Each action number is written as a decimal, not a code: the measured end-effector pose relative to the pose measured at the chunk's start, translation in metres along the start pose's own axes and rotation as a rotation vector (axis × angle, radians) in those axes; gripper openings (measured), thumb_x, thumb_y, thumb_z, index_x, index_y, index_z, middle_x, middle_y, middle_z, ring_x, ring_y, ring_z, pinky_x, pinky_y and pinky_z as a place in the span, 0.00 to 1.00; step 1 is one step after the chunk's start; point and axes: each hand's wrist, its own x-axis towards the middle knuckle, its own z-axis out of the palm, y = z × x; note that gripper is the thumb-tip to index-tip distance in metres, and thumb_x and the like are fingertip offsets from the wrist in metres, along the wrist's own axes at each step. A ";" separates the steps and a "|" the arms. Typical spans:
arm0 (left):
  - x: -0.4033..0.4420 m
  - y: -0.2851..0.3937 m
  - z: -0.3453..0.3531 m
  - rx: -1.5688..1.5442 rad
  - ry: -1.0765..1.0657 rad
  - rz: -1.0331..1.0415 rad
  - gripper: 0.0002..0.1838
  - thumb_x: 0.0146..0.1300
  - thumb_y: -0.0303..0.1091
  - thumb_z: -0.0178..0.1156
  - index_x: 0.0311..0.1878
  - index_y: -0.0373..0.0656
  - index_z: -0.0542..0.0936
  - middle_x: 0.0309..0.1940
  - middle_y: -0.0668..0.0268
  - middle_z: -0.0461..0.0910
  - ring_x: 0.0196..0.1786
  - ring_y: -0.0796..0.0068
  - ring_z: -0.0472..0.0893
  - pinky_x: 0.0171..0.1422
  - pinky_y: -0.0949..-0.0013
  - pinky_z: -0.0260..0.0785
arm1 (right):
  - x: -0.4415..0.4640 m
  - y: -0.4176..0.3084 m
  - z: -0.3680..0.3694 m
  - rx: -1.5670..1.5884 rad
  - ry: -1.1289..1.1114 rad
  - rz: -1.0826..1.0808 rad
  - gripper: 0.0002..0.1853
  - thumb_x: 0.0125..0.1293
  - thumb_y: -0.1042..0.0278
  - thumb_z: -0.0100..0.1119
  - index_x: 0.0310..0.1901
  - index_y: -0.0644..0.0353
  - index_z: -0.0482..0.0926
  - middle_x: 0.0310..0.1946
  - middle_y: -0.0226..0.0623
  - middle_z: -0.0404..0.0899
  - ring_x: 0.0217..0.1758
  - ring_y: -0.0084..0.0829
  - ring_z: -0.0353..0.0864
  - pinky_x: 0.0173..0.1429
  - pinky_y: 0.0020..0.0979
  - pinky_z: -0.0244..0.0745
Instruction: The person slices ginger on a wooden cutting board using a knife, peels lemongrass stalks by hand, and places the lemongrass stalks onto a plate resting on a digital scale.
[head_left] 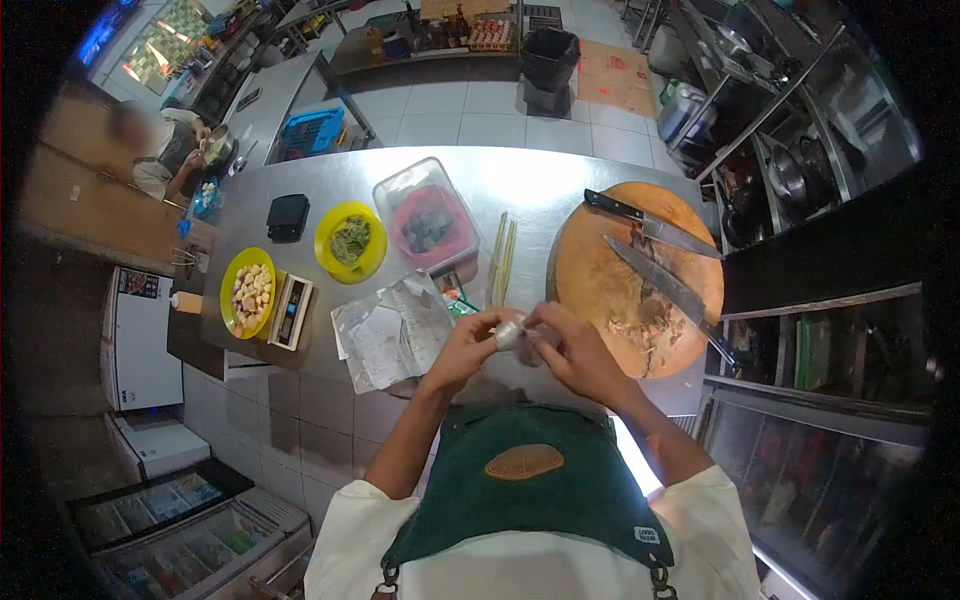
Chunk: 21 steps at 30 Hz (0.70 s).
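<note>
Gap between stalks (pixel 496 258) and board (pixel 590 255), perhaps narrowed by right hand (pixel 568 348); knives (pixel 661 279) obstructing board

At the counter's (pixel 540 180) near edge, the left hand (pixel 472 346) grips a whitish object (pixel 509 335), the right hand (pixel 570 348) just beside it; to the right, two knives (pixel 660 280) on a round board (pixel 585 275); to the left, paper (pixel 400 330), a clear container (pixel 425 172), a yellow dish (pixel 372 270) of greens (pixel 350 243), and a scale (pixel 292 310) beside a plate (pixel 256 326) of pale pieces (pixel 252 292)
</note>
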 end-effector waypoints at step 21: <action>-0.005 0.005 0.047 -0.157 0.395 0.054 0.12 0.68 0.22 0.64 0.51 0.42 0.74 0.41 0.68 0.84 0.39 0.81 0.82 0.43 0.75 0.72 | -0.001 0.014 0.022 -0.085 0.208 0.150 0.08 0.61 0.66 0.70 0.38 0.58 0.81 0.33 0.39 0.81 0.41 0.43 0.80 0.46 0.44 0.73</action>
